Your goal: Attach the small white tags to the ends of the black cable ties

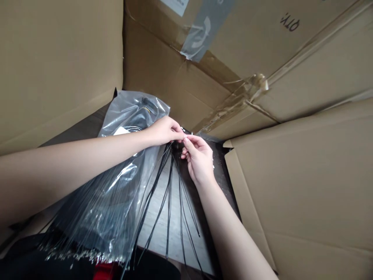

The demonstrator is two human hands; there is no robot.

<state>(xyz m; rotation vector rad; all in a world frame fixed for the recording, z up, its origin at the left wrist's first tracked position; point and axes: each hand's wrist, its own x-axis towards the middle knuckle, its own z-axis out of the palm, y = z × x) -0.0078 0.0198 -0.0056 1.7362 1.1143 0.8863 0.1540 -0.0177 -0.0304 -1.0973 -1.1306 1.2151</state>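
Observation:
My left hand [163, 130] and my right hand [198, 161] meet at the top of a bunch of thin black cable ties [169, 194]. The ties hang downward and spread apart. Both hands pinch at the bunch's upper end, where fingertips hide the exact grip. A clear plastic bag [131, 116] with dark contents lies beneath my left forearm. Many more thin strands show through its lower part, ending in a pale fringe.
Large brown cardboard flaps [291, 186] wall in the right side, and another [58, 70] stands at the left. A torn box corner with grey tape [204, 27] rises behind my hands. A pale wood-look floor [163, 229] lies below, with dark fabric [29, 260] at the bottom edge.

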